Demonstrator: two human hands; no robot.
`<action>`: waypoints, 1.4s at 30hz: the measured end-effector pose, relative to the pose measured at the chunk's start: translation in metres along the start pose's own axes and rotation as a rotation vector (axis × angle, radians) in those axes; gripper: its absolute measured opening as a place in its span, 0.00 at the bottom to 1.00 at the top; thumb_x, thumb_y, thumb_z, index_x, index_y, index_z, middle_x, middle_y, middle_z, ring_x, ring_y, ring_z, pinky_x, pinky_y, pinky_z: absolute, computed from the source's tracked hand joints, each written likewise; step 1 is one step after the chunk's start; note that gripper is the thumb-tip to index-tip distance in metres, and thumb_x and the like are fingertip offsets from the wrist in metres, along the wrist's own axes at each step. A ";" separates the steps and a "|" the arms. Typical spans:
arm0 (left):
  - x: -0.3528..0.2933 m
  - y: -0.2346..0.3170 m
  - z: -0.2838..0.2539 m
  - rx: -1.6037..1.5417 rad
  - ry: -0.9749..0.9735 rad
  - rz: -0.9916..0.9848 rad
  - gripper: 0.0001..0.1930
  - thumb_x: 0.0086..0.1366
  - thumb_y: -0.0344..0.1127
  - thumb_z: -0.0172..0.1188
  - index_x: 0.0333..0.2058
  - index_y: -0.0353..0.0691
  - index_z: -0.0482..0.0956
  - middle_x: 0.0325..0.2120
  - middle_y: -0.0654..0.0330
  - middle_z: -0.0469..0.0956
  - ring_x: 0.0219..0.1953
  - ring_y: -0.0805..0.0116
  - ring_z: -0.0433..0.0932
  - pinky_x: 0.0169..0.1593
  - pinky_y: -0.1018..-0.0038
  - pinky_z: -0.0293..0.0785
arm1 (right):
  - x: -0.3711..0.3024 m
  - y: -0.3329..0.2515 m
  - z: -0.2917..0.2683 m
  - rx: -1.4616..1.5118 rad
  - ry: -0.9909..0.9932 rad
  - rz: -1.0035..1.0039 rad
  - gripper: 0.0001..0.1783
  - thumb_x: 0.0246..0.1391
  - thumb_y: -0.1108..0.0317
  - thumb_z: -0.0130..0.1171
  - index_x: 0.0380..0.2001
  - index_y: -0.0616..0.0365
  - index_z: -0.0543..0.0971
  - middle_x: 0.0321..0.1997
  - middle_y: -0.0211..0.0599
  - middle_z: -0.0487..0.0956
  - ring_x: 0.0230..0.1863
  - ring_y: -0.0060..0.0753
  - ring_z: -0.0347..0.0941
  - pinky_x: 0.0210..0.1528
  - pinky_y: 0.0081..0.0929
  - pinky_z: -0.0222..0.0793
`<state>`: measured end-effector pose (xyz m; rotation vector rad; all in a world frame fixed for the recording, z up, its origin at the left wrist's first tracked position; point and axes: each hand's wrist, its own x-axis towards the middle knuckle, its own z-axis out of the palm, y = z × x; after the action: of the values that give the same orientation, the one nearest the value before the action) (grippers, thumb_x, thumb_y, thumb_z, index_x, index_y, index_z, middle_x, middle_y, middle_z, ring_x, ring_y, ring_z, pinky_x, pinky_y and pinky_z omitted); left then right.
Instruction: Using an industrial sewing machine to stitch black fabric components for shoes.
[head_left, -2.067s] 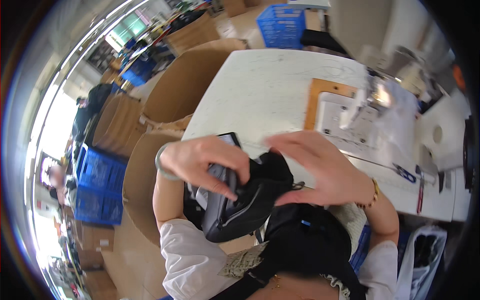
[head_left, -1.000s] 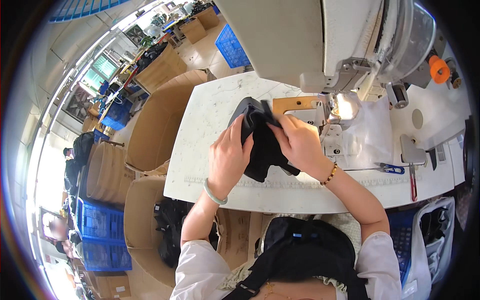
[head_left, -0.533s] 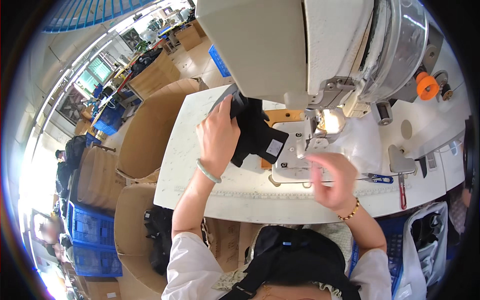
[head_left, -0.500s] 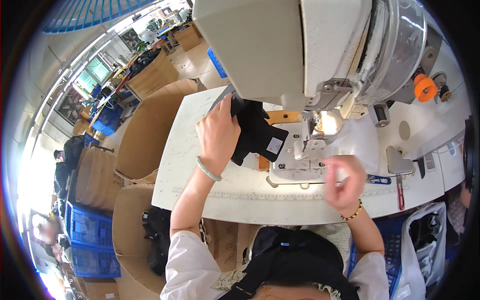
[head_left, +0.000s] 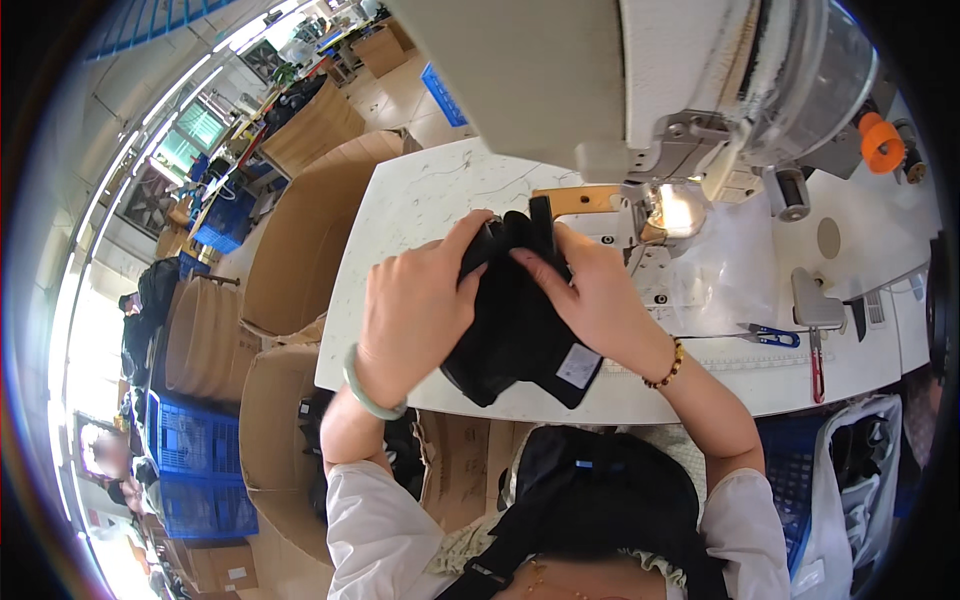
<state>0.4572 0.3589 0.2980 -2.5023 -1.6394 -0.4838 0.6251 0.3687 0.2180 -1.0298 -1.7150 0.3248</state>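
A black fabric piece [head_left: 510, 335] with a white label [head_left: 577, 366] hangs between my two hands, over the near part of the white sewing table [head_left: 400, 220]. My left hand [head_left: 420, 300] grips its upper left edge, thumb in front. On the upper right edge, my right hand [head_left: 595, 295] holds it between thumb and fingers. The black cloth is bunched along the top, and its labelled flap hangs towards me. Just beyond my right hand stands the sewing machine [head_left: 690, 140], its lamp lit above the stitching plate. The fingertips behind the cloth are hidden.
Blue thread snips [head_left: 770, 336] and a red-handled tool [head_left: 817, 367] lie on the table's right side. Large cardboard boxes [head_left: 290, 400] stand at the left. Blue crates [head_left: 188, 440] are stacked beyond them. A pale bag [head_left: 868, 500] with dark pieces sits at the lower right.
The black fabric piece has come off the machine bed towards me. My right hand has moved left from beside the needle area and taken hold of it; my left hand still grips it.
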 end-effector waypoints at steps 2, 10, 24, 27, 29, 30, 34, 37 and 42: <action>0.003 -0.015 -0.005 -0.079 -0.049 0.013 0.20 0.53 0.34 0.61 0.47 0.48 0.73 0.26 0.52 0.78 0.24 0.57 0.77 0.31 0.70 0.72 | 0.005 0.002 -0.006 0.191 -0.158 0.202 0.16 0.54 0.60 0.55 0.34 0.65 0.74 0.13 0.49 0.67 0.17 0.48 0.67 0.23 0.36 0.60; 0.015 -0.044 0.026 -0.518 -0.103 0.132 0.19 0.54 0.39 0.62 0.43 0.35 0.76 0.26 0.54 0.80 0.23 0.70 0.76 0.32 0.76 0.71 | 0.013 0.017 -0.017 0.134 -0.363 0.161 0.16 0.53 0.61 0.56 0.28 0.67 0.73 0.15 0.50 0.68 0.18 0.47 0.65 0.23 0.35 0.60; 0.012 -0.041 0.045 -0.440 -0.125 -0.026 0.15 0.52 0.38 0.62 0.37 0.37 0.79 0.20 0.52 0.78 0.19 0.66 0.76 0.28 0.75 0.70 | 0.020 0.020 0.017 -0.010 -0.295 0.079 0.11 0.48 0.71 0.58 0.31 0.67 0.69 0.27 0.54 0.74 0.33 0.54 0.71 0.34 0.40 0.66; 0.006 -0.040 0.051 -0.428 -0.140 -0.022 0.15 0.51 0.38 0.62 0.37 0.36 0.79 0.21 0.51 0.78 0.21 0.63 0.77 0.30 0.74 0.71 | 0.012 0.019 0.024 -0.131 -0.237 0.035 0.12 0.47 0.72 0.59 0.33 0.67 0.70 0.28 0.54 0.74 0.33 0.55 0.71 0.35 0.38 0.67; 0.000 -0.040 0.053 -0.435 -0.110 -0.011 0.16 0.51 0.38 0.63 0.37 0.36 0.79 0.22 0.50 0.78 0.23 0.61 0.78 0.31 0.73 0.71 | 0.008 0.021 0.025 -0.097 -0.243 0.036 0.13 0.47 0.72 0.59 0.35 0.67 0.70 0.30 0.55 0.74 0.33 0.55 0.72 0.35 0.37 0.68; -0.004 -0.041 0.054 -0.475 -0.102 -0.034 0.16 0.51 0.37 0.62 0.37 0.35 0.79 0.23 0.50 0.78 0.24 0.60 0.78 0.32 0.72 0.71 | 0.007 0.023 0.025 -0.053 -0.248 0.027 0.14 0.47 0.72 0.59 0.36 0.67 0.71 0.32 0.56 0.74 0.33 0.55 0.72 0.35 0.35 0.68; -0.005 -0.048 0.044 -0.440 -0.126 -0.041 0.14 0.52 0.35 0.61 0.36 0.33 0.78 0.24 0.48 0.79 0.27 0.57 0.79 0.33 0.70 0.72 | 0.012 0.025 0.021 0.090 -0.336 0.193 0.17 0.48 0.68 0.61 0.38 0.68 0.71 0.34 0.56 0.75 0.33 0.53 0.73 0.35 0.35 0.70; 0.015 -0.059 0.023 -0.344 -0.137 -0.138 0.13 0.52 0.34 0.60 0.35 0.32 0.78 0.24 0.47 0.78 0.28 0.56 0.79 0.35 0.68 0.72 | 0.004 0.011 0.002 0.029 -0.332 0.190 0.23 0.51 0.59 0.59 0.43 0.66 0.70 0.25 0.49 0.76 0.27 0.52 0.73 0.29 0.37 0.67; 0.066 -0.050 0.025 -0.035 0.268 -0.065 0.09 0.52 0.30 0.56 0.31 0.33 0.77 0.23 0.46 0.77 0.27 0.47 0.76 0.34 0.63 0.71 | -0.041 -0.014 -0.078 -0.074 0.068 0.134 0.15 0.55 0.64 0.55 0.19 0.63 0.75 0.14 0.38 0.74 0.15 0.31 0.69 0.21 0.26 0.63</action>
<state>0.4414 0.4435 0.2922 -2.2918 -1.6225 -0.8218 0.6896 0.3094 0.2322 -1.1995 -1.6112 0.3107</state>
